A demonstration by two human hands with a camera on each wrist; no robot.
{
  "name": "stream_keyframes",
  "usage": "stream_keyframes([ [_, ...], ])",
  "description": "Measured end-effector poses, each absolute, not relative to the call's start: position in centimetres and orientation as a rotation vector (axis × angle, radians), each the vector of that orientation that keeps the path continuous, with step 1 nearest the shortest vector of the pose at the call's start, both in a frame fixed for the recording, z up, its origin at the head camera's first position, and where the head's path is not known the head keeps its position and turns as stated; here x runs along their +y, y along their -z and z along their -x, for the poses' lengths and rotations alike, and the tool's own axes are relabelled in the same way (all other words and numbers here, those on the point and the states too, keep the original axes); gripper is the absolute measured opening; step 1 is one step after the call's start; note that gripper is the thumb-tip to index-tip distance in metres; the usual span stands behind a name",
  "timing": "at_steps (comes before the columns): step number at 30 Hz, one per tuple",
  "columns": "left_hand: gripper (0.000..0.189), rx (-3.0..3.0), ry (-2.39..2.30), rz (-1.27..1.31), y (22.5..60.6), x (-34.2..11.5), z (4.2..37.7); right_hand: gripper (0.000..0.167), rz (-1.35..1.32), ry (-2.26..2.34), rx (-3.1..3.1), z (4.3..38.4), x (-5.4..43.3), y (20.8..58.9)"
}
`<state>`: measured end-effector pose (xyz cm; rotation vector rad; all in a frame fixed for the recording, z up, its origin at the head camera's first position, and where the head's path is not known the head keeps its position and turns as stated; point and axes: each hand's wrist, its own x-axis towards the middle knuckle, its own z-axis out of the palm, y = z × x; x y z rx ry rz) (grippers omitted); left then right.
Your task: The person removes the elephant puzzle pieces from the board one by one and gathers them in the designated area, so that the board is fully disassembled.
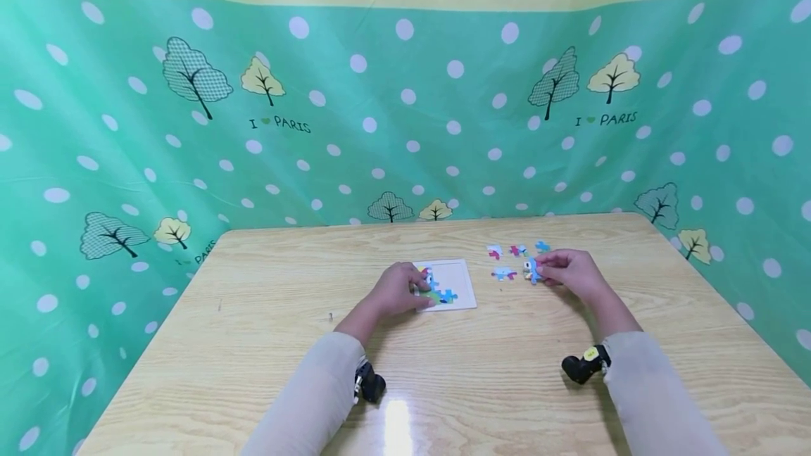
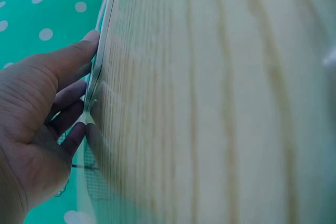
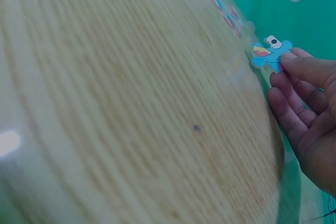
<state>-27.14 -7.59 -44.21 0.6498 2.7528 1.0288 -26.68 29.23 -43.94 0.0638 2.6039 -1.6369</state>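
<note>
My left hand (image 1: 399, 289) holds the left side of a white-framed puzzle tray (image 1: 470, 287), with fingers and thumb bent over its edge. Inside the tray, joined colourful pieces (image 1: 436, 294) fill the left and lower part, partly hidden by that hand. In the left wrist view the fingertips (image 2: 90, 36) meet the tray's thin edge (image 2: 105, 24). My right hand (image 1: 570, 271) pinches a blue puzzle piece (image 3: 270, 55) with a printed eye between thumb and fingers. It is to the right of the tray, near several loose pieces.
Loose puzzle pieces lie between tray and right hand: a white-and-red one (image 1: 494, 251), a red-and-blue one (image 1: 518, 250), a light blue one (image 1: 504, 274) and a blue one (image 1: 542, 246). The wooden table (image 1: 272, 343) ends at a green dotted curtain (image 1: 405, 125).
</note>
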Motion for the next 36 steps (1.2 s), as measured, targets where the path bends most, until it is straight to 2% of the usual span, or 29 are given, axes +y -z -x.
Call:
stream_keyframes([
  [20, 0.022, 2.748, -1.027, -0.636, 44.0, -7.6, 27.0, 0.033, -0.107, 1.444, 2.656, 28.4, 29.4, 44.1],
  [36, 0.021, 2.751, -1.02, -0.639, 44.0, -7.5, 26.9, 0.032, -0.093, 1.333, 2.732, 28.5, 29.3, 44.6],
])
